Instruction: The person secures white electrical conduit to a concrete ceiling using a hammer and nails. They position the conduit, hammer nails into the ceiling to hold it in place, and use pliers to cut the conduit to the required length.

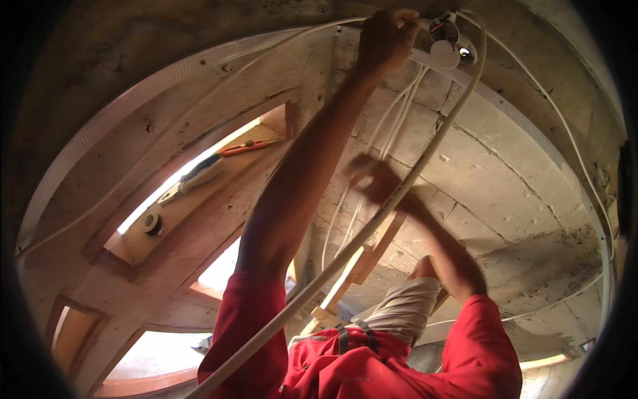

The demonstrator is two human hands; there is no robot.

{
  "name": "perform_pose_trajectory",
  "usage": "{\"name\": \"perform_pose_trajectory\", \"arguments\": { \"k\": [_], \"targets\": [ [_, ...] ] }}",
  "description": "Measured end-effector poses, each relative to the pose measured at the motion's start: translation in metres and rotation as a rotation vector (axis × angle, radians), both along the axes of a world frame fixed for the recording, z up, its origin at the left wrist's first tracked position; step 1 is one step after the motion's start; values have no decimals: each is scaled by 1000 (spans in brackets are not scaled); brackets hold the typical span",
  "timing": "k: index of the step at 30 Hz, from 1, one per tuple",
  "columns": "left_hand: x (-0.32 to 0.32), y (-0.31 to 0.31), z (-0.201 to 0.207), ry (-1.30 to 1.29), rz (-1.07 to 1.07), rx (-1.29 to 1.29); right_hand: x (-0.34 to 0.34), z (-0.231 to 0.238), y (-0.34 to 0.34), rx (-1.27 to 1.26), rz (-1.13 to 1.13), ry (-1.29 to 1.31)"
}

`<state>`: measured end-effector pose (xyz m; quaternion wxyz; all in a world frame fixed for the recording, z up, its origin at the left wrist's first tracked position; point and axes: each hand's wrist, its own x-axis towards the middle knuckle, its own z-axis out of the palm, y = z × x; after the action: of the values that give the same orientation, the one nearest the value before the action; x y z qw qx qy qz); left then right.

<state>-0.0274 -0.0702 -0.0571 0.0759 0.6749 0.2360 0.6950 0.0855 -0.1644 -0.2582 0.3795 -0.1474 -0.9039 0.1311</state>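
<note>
My left hand [389, 41] is raised to the top of the view, its fingers closed where a thin white cable [312, 29] runs in from the left. Just right of it is a round white junction box [444, 53] with dark and reddish wires showing inside. From the box a thicker white cable [425, 156] loops down across the view to the lower left. Lower down, my right hand [373, 181] is smeared by motion, close to several hanging white cables [401, 116]. Whether its fingers hold one of them cannot be seen.
On the window ledge lie pliers [193, 178], an orange-handled tool [247, 147] and a dark tape roll [152, 223]. A pale curved strip [126, 106] follows the wall. Below stands a wooden ladder or frame [349, 276]. A white cable [555, 110] hangs along the right.
</note>
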Motion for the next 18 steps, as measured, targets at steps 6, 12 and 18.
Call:
{"name": "perform_pose_trajectory", "arguments": {
  "k": [6,12,18],
  "targets": [
    [43,18,6,-5,-10,16,123,208,38,650,-701,-3],
    [59,33,4,18,65,78,129,268,98,571,-588,72],
    [44,45,-1,132,211,190,127,284,113,684,-654,-112]
  ]
}}
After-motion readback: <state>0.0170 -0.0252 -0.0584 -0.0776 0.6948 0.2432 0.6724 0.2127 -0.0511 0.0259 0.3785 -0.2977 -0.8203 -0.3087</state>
